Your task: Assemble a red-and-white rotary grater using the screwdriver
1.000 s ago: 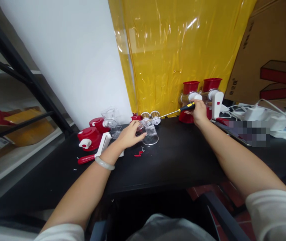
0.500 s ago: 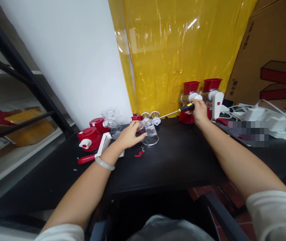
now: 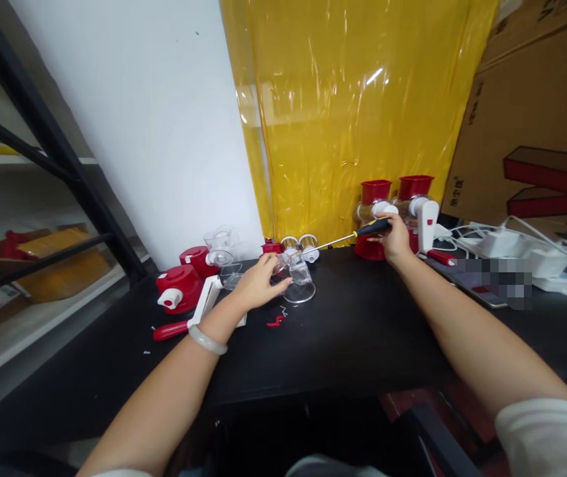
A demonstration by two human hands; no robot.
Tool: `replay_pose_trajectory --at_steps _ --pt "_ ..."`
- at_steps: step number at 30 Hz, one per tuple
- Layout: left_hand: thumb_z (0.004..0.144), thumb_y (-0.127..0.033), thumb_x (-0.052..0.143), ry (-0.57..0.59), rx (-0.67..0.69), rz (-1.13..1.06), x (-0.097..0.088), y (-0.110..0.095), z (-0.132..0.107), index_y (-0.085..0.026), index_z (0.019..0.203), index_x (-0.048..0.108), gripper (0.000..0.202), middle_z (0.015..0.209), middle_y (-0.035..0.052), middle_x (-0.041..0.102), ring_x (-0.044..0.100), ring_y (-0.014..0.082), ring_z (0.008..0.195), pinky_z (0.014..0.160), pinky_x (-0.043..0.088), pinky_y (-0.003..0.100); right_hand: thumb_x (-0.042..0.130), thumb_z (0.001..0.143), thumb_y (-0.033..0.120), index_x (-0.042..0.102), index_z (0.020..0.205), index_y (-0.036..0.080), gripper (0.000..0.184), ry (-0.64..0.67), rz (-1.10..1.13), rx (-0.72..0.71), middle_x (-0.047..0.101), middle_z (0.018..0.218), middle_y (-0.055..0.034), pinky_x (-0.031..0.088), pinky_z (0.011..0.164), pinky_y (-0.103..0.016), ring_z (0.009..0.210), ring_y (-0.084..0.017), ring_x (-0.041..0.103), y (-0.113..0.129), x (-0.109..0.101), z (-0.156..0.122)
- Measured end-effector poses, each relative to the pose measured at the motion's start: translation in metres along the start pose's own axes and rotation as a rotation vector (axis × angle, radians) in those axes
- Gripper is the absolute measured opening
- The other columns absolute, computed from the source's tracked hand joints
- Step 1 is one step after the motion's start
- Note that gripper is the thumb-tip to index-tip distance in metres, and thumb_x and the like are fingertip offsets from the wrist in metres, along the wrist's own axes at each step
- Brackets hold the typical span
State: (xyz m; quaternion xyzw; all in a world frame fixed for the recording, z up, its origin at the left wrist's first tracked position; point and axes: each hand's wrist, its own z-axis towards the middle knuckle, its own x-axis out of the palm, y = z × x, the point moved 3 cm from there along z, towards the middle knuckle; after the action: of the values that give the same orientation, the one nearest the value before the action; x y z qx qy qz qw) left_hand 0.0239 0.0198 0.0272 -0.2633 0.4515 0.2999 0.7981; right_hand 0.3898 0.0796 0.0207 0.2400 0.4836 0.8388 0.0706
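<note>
My left hand (image 3: 262,283) is closed around the clear plastic housing (image 3: 301,273) of a rotary grater, which lies on the black table. A screwdriver (image 3: 373,226) with a black and yellow handle is gripped in my right hand (image 3: 395,240). Its long shaft points left, and the tip meets the upper part of the housing, though the exact contact is too small to make out. Two grater drums (image 3: 308,246) sit just behind the housing. Small red pieces (image 3: 275,321) and tiny metal bits (image 3: 284,310) lie in front of it.
Red grater bases (image 3: 179,289) and a white crank with a red handle (image 3: 170,330) lie at left. Two assembled graters (image 3: 415,199) stand behind my right hand. A tablet (image 3: 479,283), white chargers and cables (image 3: 505,242) are at right. Yellow plastic sheeting (image 3: 343,119) hangs behind.
The whole scene sits slightly lower in the picture as my head tilts up. Both hands keep their holds, and the screwdriver stays against the housing.
</note>
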Motion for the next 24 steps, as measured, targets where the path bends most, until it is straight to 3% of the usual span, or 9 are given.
replay_pose_trajectory --at_steps 6,17,20,24 --pt "0.092 -0.054 0.055 0.003 -0.005 -0.021 -0.001 0.000 0.000 -0.020 0.114 0.051 0.040 0.123 0.0117 0.056 0.064 0.0261 0.094 0.079 0.053 0.042 0.055 0.077 0.039 0.059 0.091 0.023 0.022 -0.086 -0.027 0.033 0.057 0.071 0.0034 0.046 0.037 -0.023 0.045 -0.011 0.057 0.007 0.005 -0.006" --pt "0.092 -0.054 0.055 -0.005 0.003 0.049 -0.003 0.006 0.001 -0.021 0.118 0.052 0.042 0.121 0.0113 0.057 0.065 0.0261 0.092 0.075 0.053 0.040 0.065 0.076 0.053 0.056 0.081 0.023 0.031 -0.060 -0.138 0.002 0.055 0.057 0.0046 0.041 0.035 -0.023 0.041 -0.012 0.051 0.001 0.003 -0.003" --pt "0.092 -0.055 0.055 -0.004 0.005 0.065 -0.003 0.009 0.001 -0.021 0.119 0.052 0.043 0.119 0.0110 0.058 0.064 0.0257 0.091 0.074 0.053 0.039 0.058 0.079 0.053 0.057 0.083 0.023 0.030 -0.028 -0.137 0.022 0.056 0.061 0.0027 0.044 0.038 -0.024 0.046 -0.013 0.055 0.000 0.003 -0.004" --pt "0.092 -0.055 0.054 -0.012 0.008 0.094 -0.004 0.012 0.001 -0.021 0.116 0.053 0.042 0.119 0.0115 0.058 0.064 0.0265 0.093 0.077 0.053 0.041 0.049 0.080 0.044 0.062 0.087 0.021 0.027 0.029 -0.087 0.035 0.063 0.081 -0.0015 0.047 0.039 -0.022 0.059 -0.013 0.061 0.000 0.003 -0.004"
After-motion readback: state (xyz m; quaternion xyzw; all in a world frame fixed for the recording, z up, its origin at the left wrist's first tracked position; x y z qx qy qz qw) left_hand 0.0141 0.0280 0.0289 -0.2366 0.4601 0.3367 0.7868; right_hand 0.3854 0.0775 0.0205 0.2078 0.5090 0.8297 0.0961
